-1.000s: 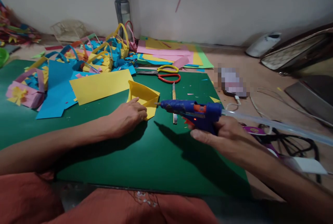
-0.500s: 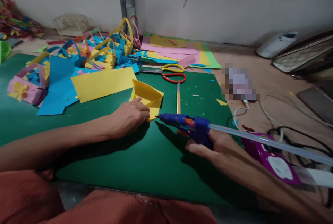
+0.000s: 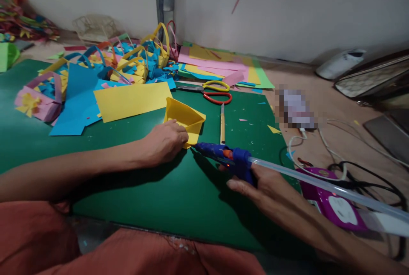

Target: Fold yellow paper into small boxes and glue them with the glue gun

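While right fingers (image 3: pixel 240 185) grip glue gun (image 3: pixel 240 160), left fingers (image 3: pixel 182 132) folded paper (image 3: pixel 194 130) – cutter (image 3: pixel 223 130), scissors (image 3: pixel 201 90) lie beyond

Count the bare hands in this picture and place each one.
2: the left hand touches the folded yellow paper; the right hand holds the blue glue gun.
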Tool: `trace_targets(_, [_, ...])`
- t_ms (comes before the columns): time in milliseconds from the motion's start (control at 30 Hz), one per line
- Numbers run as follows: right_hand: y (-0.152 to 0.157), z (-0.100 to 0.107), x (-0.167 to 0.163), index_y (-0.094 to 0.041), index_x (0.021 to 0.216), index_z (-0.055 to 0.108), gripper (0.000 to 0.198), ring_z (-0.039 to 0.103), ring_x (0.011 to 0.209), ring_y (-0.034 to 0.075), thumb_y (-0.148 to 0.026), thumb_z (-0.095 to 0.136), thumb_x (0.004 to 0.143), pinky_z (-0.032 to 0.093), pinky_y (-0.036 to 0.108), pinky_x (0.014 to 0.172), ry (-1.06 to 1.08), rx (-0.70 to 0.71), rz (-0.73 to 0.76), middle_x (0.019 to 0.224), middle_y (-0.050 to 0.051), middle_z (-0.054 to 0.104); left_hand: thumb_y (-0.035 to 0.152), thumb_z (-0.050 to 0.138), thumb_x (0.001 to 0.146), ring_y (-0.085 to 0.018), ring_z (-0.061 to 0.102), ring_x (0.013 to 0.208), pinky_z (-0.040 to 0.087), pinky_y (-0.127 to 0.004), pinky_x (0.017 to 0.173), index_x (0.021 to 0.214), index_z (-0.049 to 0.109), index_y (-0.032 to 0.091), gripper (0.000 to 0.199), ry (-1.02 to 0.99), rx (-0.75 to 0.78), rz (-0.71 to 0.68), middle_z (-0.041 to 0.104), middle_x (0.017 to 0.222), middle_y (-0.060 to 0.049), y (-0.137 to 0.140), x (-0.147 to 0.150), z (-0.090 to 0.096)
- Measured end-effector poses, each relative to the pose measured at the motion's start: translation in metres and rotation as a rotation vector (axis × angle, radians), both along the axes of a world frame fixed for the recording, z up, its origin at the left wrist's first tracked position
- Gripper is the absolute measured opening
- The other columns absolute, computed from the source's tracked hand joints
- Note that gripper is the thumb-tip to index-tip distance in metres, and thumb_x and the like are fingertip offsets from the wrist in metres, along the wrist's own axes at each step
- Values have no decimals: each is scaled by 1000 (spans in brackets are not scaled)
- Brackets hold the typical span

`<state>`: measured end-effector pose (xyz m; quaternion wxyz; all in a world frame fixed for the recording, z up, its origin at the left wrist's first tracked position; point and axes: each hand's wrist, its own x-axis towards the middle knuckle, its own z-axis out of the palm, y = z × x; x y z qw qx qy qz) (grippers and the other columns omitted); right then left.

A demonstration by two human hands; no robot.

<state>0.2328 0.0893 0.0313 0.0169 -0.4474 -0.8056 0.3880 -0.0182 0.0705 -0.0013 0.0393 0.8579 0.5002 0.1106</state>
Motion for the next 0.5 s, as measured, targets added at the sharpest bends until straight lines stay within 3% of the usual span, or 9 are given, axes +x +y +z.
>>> trace_targets(300, [0, 7, -10, -21, 103, 58, 42, 56, 55, 17, -52, 44, 79, 43, 27, 46, -111, 143, 26, 67, 1, 62, 13, 40, 83, -14, 55, 64, 46, -35, 79, 66, 56, 13, 23, 6, 55, 29, 61, 68, -5, 1, 2, -4])
trace_targets(500, [0, 7, -10, -21, 104, 59, 47, 53, 48, 16, -56, 44, 76, 41, 26, 42, -155, 204, 6, 58, 0, 60, 13, 40, 85, -14, 54, 63, 46, -32, 71, 67, 56, 13, 24, -12, 77, 33, 61, 68, -5, 2, 1, -7])
